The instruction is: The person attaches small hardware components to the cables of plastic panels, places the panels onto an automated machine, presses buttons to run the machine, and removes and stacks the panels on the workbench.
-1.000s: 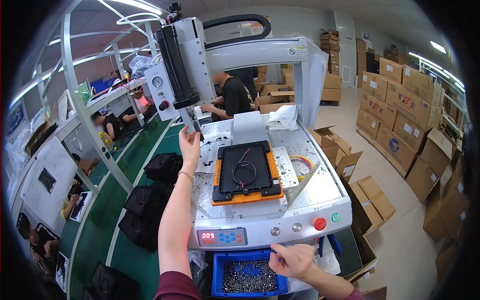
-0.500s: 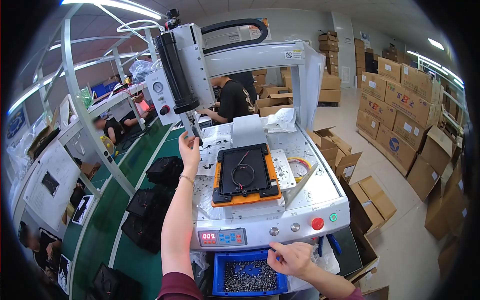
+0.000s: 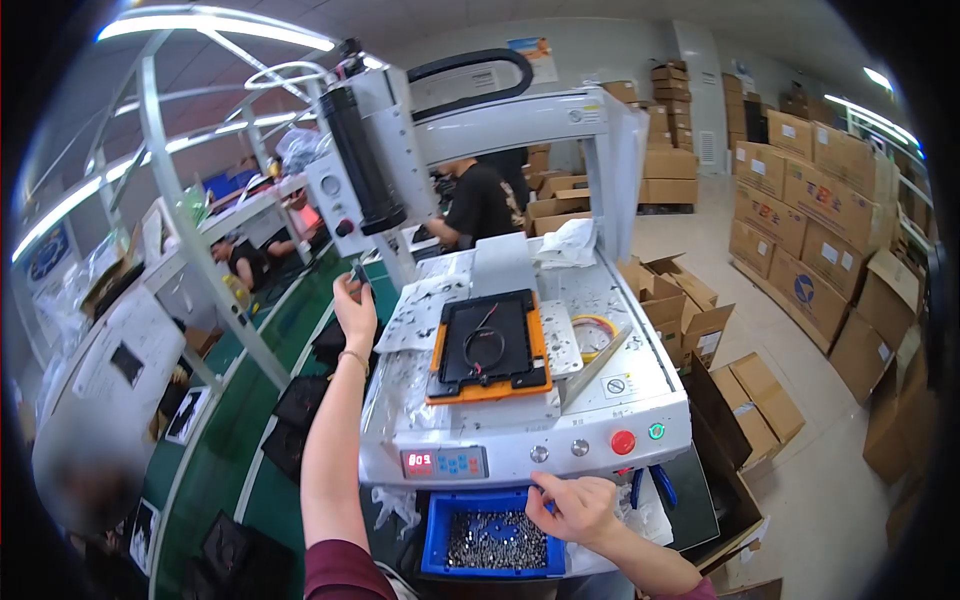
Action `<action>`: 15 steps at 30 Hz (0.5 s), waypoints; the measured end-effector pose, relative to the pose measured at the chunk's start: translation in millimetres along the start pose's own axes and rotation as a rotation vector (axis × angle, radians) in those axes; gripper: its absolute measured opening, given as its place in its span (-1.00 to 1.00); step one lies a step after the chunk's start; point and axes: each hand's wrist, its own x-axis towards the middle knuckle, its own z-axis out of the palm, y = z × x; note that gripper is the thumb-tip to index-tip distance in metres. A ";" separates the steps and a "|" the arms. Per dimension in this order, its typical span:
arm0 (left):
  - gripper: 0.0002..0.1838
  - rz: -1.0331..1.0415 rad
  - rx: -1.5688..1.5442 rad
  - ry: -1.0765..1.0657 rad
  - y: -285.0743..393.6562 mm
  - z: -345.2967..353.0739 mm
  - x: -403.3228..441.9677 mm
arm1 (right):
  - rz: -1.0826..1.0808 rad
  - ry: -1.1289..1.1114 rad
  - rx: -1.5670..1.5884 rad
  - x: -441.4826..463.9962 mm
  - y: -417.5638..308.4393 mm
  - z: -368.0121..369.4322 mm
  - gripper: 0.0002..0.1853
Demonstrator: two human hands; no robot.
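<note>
My left hand [image 3: 355, 308] is raised left of the dispensing machine's bed, fingertips pinched on a small dark piece [image 3: 360, 272] whose kind I cannot make out. My right hand [image 3: 578, 510] is curled, its bent index finger just below a silver button [image 3: 539, 454] on the front panel; nothing shows in it. On the bed, an orange fixture [image 3: 537, 385] holds a black flat housing [image 3: 508, 340] with a coiled black cable [image 3: 484, 348] on top. Above and left hangs the black dispensing cylinder [image 3: 362, 160].
Under the panel stands a blue bin [image 3: 437, 535] of small metal parts. Blue-handled pliers [image 3: 662, 486] lie at right, below the red stop button [image 3: 622, 442]. Black housings [image 3: 298, 400] line the green bench [image 3: 262, 440]. Cartons [image 3: 760, 400] stand at right; a co-worker [image 3: 480, 205] sits behind.
My left hand has drawn down and left, away from beneath the dispensing cylinder, with the small dark piece in its fingertips. My right hand stays by the panel. The camera view has shifted slightly.
</note>
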 end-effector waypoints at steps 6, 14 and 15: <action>-0.52 -0.013 0.030 -0.118 59.0 -159.4 -38.5 | 0.012 -0.044 0.073 -2.8 -5.5 -7.0 -0.74; -0.53 -0.259 0.105 0.147 190.4 -431.0 -177.7 | 0.228 -0.021 0.328 -11.2 -11.0 -9.0 -0.75; -0.54 -0.223 0.120 0.256 198.4 -459.3 -200.3 | 0.241 -0.025 0.336 -13.2 -9.6 -8.6 -0.72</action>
